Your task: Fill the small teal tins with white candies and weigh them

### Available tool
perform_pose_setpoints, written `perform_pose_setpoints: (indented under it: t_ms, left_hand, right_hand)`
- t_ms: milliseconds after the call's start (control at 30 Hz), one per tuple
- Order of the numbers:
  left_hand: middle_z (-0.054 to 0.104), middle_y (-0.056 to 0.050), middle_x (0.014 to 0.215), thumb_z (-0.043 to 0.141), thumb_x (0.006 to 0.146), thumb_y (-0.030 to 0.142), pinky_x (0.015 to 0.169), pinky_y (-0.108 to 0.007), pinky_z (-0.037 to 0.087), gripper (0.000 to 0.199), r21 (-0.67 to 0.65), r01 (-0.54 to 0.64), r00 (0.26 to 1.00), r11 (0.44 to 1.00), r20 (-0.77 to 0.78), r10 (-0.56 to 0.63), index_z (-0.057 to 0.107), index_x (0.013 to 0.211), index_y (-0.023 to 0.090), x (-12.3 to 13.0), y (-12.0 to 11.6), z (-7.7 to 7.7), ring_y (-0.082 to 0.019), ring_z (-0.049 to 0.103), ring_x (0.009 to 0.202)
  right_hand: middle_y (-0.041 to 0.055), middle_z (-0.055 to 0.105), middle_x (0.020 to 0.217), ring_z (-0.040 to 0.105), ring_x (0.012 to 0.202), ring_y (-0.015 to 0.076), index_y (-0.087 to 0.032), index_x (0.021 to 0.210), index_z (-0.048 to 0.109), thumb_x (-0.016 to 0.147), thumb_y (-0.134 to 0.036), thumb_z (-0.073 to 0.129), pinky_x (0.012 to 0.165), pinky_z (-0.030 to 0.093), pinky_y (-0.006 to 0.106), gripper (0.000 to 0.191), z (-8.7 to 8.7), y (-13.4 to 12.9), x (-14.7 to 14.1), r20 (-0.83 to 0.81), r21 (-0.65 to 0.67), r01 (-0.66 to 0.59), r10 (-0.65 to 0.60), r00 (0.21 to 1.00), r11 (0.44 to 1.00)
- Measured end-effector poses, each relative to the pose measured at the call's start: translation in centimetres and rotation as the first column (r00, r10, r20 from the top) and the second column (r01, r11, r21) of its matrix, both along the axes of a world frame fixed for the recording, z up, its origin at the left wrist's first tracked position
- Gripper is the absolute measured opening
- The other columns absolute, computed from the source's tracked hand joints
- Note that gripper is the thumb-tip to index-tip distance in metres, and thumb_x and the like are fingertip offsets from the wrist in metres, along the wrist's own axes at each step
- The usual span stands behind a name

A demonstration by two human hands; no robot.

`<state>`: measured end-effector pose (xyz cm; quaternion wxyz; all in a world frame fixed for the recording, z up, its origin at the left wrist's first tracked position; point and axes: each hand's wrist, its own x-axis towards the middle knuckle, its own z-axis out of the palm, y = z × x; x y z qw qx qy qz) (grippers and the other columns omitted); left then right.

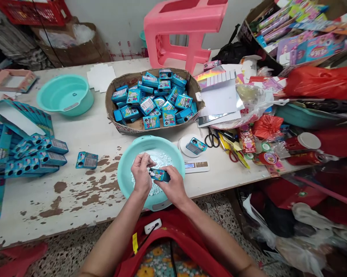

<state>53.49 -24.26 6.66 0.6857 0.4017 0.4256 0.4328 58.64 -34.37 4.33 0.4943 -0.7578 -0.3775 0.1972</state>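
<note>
My right hand (pixel 174 184) grips a small blue candy box (pixel 159 174) over a turquoise basin (pixel 124 161). White pieces show at the box's left end. Beside that end, my left hand (pixel 141 173) is closed with its fingertips pinched together; what is in them is hidden. Small white candies (pixel 159 189) lie in the basin under both hands. Right of the basin, another blue box (pixel 196 146) rests on the round plate of a white digital scale (pixel 204 165). A cardboard tray (pixel 124 129) heaped with blue boxes stands just behind the basin.
Stacked blue boxes (pixel 43 154) fill the table's left side, with a single box (pixel 87 160) nearer the basin. A second turquoise basin (pixel 65 94) sits behind. Black scissors (pixel 212 138), a yellow cutter (pixel 242 159) and cans crowd the right. A pink stool (pixel 153 38) lies at the back.
</note>
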Motion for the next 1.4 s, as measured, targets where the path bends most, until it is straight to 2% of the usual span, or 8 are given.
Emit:
perform_pose_setpoints:
  t_ms: [533, 733, 800, 867, 933, 1000, 1233, 1400]
  left_hand:
    - [0.057, 0.0, 0.075, 0.06, 0.078, 0.033, 0.065, -0.029, 0.051, 0.016, 0.041, 0.077, 0.987, 0.996, 0.139, -0.082, 0.056, 0.081, 0.018, -0.3, -0.4, 1.8, -0.013, 0.059, 0.068]
    - [0.048, 0.002, 0.062, 0.057, 0.078, 0.043, 0.04, -0.019, 0.026, 0.025, 0.001, 0.164, 0.982, 0.986, -0.091, -0.163, 0.055, 0.079, 0.018, -1.5, 1.3, 0.5, -0.007, 0.037, 0.045]
    - [0.053, -0.001, 0.066, 0.055, 0.078, 0.048, 0.046, -0.021, 0.03, 0.029, 0.067, 0.363, 0.844, 0.93, -0.447, -0.297, 0.057, 0.078, 0.019, -3.2, 2.4, -1.8, -0.01, 0.042, 0.051]
    - [0.06, -0.007, 0.079, 0.057, 0.075, 0.05, 0.061, -0.027, 0.039, 0.032, 0.051, 0.622, 0.491, 0.781, -0.803, -0.338, 0.059, 0.08, 0.019, -5.0, 3.1, -4.5, -0.019, 0.053, 0.071]
    - [0.061, -0.015, 0.096, 0.06, 0.07, 0.05, 0.078, -0.039, 0.04, 0.038, -0.056, 0.758, 0.148, 0.65, -0.955, -0.256, 0.061, 0.089, 0.017, -6.4, 2.9, -7.2, -0.032, 0.053, 0.094]
    - [0.057, -0.019, 0.107, 0.063, 0.065, 0.05, 0.084, -0.047, 0.037, 0.046, -0.154, 0.792, -0.016, 0.591, -0.973, -0.232, 0.06, 0.096, 0.015, -6.8, 1.7, -9.3, -0.04, 0.047, 0.106]
    - [0.056, -0.005, 0.075, 0.069, 0.061, 0.031, 0.071, -0.036, 0.039, 0.014, -0.117, 0.804, 0.346, 0.583, -0.706, -0.618, 0.06, 0.068, 0.023, -3.9, -2.7, -11.8, -0.027, 0.055, 0.074]
    - [0.055, 0.0, 0.062, 0.067, 0.067, 0.037, 0.046, -0.022, 0.035, 0.018, -0.314, 0.784, 0.391, 0.536, -0.422, -0.818, 0.061, 0.072, 0.021, -4.4, -0.1, -9.7, -0.014, 0.049, 0.052]
  right_hand:
    - [0.0021, 0.064, 0.096, 0.06, 0.092, 0.0196, -0.022, 0.097, 0.061, 0.066, -0.027, 0.077, 0.083, 0.048, 0.033, 0.035, -1.7, 0.0, 0.1, -0.241, 0.132, 0.102, -0.068, 0.968, 0.986]
    - [0.0027, 0.064, 0.095, 0.061, 0.09, 0.0191, -0.021, 0.097, 0.06, 0.065, -0.03, 0.078, 0.082, 0.05, 0.032, 0.037, -0.2, -3.1, 0.9, -0.357, 0.14, 0.167, -0.108, 0.928, 0.976]
    - [0.0031, 0.064, 0.097, 0.062, 0.089, 0.019, -0.022, 0.1, 0.059, 0.067, -0.028, 0.077, 0.081, 0.051, 0.033, 0.037, 0.3, -6.2, 1.4, -0.373, 0.132, 0.219, -0.156, 0.914, 0.967]
    - [0.0036, 0.063, 0.099, 0.062, 0.09, 0.0191, -0.023, 0.101, 0.058, 0.07, -0.027, 0.075, 0.081, 0.051, 0.033, 0.036, 0.1, -9.7, 2.1, -0.349, 0.095, 0.289, -0.24, 0.906, 0.953]
    - [0.0046, 0.064, 0.1, 0.062, 0.09, 0.0197, -0.023, 0.101, 0.058, 0.071, -0.028, 0.074, 0.082, 0.052, 0.035, 0.035, -1.2, -12.6, 2.8, -0.313, 0.018, 0.37, -0.346, 0.884, 0.929]
    - [0.0053, 0.064, 0.098, 0.063, 0.088, 0.0205, -0.022, 0.102, 0.057, 0.071, -0.03, 0.073, 0.08, 0.052, 0.037, 0.036, -3.4, -14.3, 3.5, -0.283, -0.06, 0.427, -0.426, 0.859, 0.902]
    - [0.0085, 0.063, 0.104, 0.061, 0.098, 0.0243, -0.021, 0.106, 0.055, 0.073, -0.033, 0.07, 0.089, 0.05, 0.047, 0.039, -11.9, -13.5, 3.3, -0.17, -0.02, 0.399, -0.396, 0.902, 0.917]
    - [0.0126, 0.054, 0.122, 0.051, 0.116, 0.0262, -0.02, 0.122, 0.047, 0.073, -0.034, 0.069, 0.099, 0.042, 0.052, 0.056, -11.5, -13.7, 5.4, -0.052, 0.034, 0.332, -0.33, 0.942, 0.943]
